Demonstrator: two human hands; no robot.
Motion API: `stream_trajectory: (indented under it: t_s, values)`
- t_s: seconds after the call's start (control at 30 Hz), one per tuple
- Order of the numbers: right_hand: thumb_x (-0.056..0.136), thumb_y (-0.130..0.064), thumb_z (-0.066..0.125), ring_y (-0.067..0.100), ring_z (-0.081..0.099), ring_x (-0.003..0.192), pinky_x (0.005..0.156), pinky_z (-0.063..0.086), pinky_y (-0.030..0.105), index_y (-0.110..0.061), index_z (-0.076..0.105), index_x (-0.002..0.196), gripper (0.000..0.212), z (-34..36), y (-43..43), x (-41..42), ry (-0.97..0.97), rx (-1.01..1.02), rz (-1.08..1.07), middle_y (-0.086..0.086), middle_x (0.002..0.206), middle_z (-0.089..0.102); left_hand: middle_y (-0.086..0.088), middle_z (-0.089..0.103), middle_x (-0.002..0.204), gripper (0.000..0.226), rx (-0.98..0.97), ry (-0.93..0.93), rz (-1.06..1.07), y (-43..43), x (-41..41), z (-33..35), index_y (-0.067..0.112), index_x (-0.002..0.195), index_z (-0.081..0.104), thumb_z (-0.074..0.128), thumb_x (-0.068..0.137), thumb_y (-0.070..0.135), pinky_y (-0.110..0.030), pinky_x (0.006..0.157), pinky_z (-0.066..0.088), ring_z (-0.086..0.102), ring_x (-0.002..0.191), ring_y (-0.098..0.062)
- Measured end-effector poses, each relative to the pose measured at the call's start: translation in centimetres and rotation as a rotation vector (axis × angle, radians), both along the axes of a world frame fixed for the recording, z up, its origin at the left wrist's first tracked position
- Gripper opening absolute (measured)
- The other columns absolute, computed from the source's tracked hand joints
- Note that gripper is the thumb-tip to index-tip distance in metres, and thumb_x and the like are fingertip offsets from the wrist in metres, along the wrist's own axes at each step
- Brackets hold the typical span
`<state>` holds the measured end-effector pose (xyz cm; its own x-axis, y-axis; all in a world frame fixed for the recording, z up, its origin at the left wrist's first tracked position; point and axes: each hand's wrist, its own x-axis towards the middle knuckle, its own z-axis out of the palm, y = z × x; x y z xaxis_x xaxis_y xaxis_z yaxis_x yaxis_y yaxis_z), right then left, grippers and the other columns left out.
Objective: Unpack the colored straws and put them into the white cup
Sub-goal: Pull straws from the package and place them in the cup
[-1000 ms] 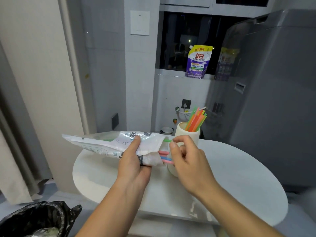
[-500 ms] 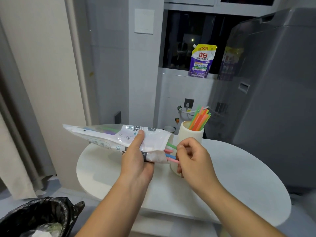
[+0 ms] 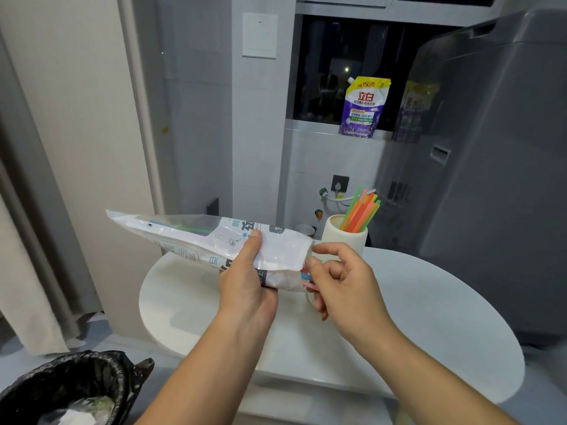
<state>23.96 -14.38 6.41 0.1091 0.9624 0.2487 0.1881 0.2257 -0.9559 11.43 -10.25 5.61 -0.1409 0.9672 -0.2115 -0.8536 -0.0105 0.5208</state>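
My left hand (image 3: pixel 245 283) grips a long white and clear plastic straw bag (image 3: pixel 196 237), held level above the table with its open mouth toward the right. Pink, blue and green straw ends (image 3: pixel 306 279) poke out of that mouth. My right hand (image 3: pixel 340 280) pinches these ends with thumb and fingers. Behind my right hand stands the white cup (image 3: pixel 343 237), upright, with several orange, green and pink straws (image 3: pixel 360 211) standing in it. More straws show faintly inside the bag.
The round white table (image 3: pixel 429 317) carries the cup. A grey washing machine (image 3: pixel 491 179) stands at the right. A black-lined bin (image 3: pixel 67 391) is at bottom left. A purple detergent pouch (image 3: pixel 363 108) sits on the window ledge.
My right hand has moved closer to the bag's mouth and closed on the protruding straw ends. The view has shifted slightly; the bag stays in my left hand.
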Motion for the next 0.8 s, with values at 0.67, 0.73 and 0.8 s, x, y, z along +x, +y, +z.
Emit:
stream_trajectory:
  t_s: [0.67, 0.73, 0.8]
  values:
    - [0.095, -0.012, 0.064, 0.016, 0.053, 0.046, 0.043, 0.046, 0.027, -0.005, 0.067, 0.094, 0.008, -0.2, 0.0, -0.1, 0.038, -0.073, -0.010, 0.005, 0.064, 0.066, -0.017, 0.070, 0.139, 0.049, -0.009, 0.003, 0.036, 0.8, -0.3, -0.6, 0.001, 0.143, 0.060, 0.070, 0.098, 0.017, -0.052, 0.106, 0.056, 0.069, 0.126, -0.033]
    - [0.095, -0.011, 0.064, 0.014, 0.053, 0.046, 0.044, 0.046, 0.026, -0.004, 0.068, 0.094, 0.008, 0.0, 0.0, 0.2, 0.042, -0.072, -0.023, 0.007, 0.066, 0.066, -0.015, 0.071, 0.139, 0.048, -0.010, -0.005, 0.056, 1.0, -0.5, -0.6, 0.004, 0.144, 0.061, 0.070, 0.098, 0.016, -0.050, 0.105, 0.057, 0.070, 0.125, -0.030]
    - [0.095, -0.010, 0.064, 0.012, 0.053, 0.046, 0.045, 0.046, 0.024, -0.004, 0.068, 0.094, 0.008, 0.3, 0.1, 0.6, 0.043, -0.065, -0.039, 0.007, 0.066, 0.065, -0.012, 0.072, 0.138, 0.047, -0.011, -0.015, 0.071, 1.2, -0.8, -0.7, 0.007, 0.143, 0.061, 0.071, 0.098, 0.016, -0.054, 0.107, 0.055, 0.071, 0.124, -0.029]
